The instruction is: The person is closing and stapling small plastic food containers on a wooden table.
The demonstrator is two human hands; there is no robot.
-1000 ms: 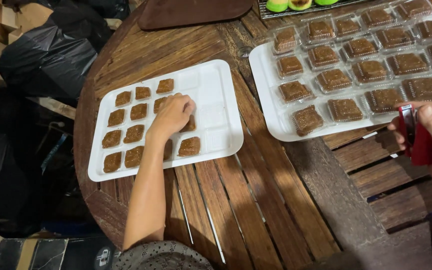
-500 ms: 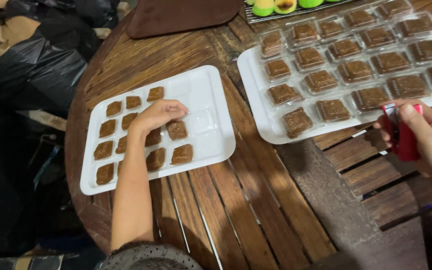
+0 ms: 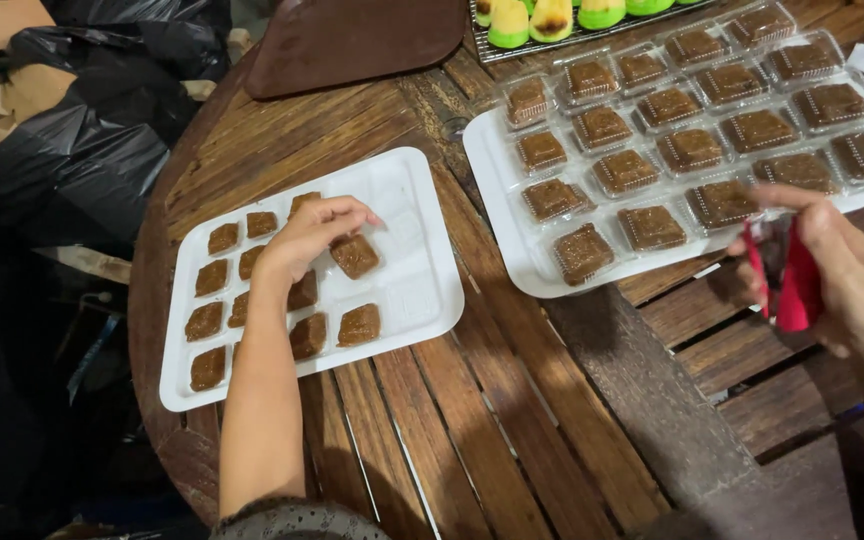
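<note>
The left hand had drawn back a little from the middle of the white moulded plastic tray toward its upper cells, and its fingertips now pinched the edge of one brown square cake in the third column. Half a second before, that hand lay flatter over the cakes; now it was lifted and grasping, so the piece looked about to be seated or straightened in its cell. Another brown cake lay just below it, and the tray's right-hand columns were unfilled.

The right hand was clenched round a red clip-like tool, held above the round slatted wooden counter beside the second white tray of clear-wrapped brown cakes.

The tool's working end was hidden by the fingers. The forearm covered part of the left tray's cakes, and the green and yellow cakes were cut off at the top edge.
</note>
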